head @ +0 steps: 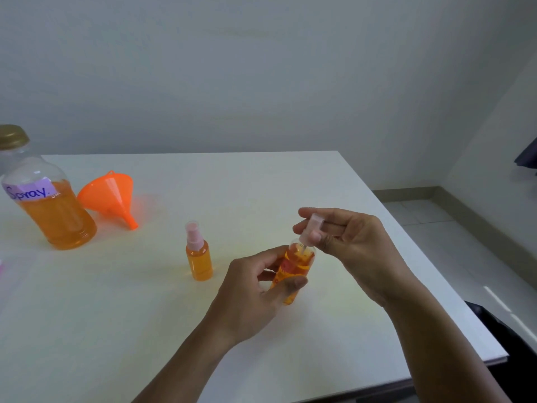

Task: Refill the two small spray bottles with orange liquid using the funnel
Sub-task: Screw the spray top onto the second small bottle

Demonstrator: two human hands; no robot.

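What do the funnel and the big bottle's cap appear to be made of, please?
The funnel looks like glossy, translucent orange plastic: light passes through its cone. The big bottle's cap looks gold-coloured, metal or coated plastic, with a dull sheen; I cannot tell which.

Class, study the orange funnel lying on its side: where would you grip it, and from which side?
Probably the wide rim, pinched from above: the funnel lies on its side with the rim's upper edge raised, and the big bottle crowds its left.
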